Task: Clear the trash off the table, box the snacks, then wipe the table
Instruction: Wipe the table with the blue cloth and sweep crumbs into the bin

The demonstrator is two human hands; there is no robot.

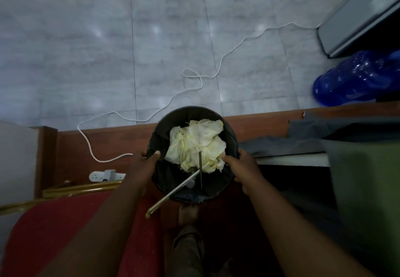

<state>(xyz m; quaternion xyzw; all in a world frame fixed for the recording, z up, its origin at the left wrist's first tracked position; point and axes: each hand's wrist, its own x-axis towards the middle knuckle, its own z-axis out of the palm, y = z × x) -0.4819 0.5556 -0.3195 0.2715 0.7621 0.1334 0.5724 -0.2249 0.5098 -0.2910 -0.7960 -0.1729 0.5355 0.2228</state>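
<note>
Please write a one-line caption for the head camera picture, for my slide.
Left hand and right hand grip the rim of a bin holding crumpled paper and two sticks.

Both forearms [108,218] bare; drab grey-brown trouser leg [188,253]; one bare foot [187,214].

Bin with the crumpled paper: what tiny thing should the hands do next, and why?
Probably set the bin down on the floor. The left hand and right hand both grip its rim, and the crumpled paper and two thin sticks already sit in it.
</note>
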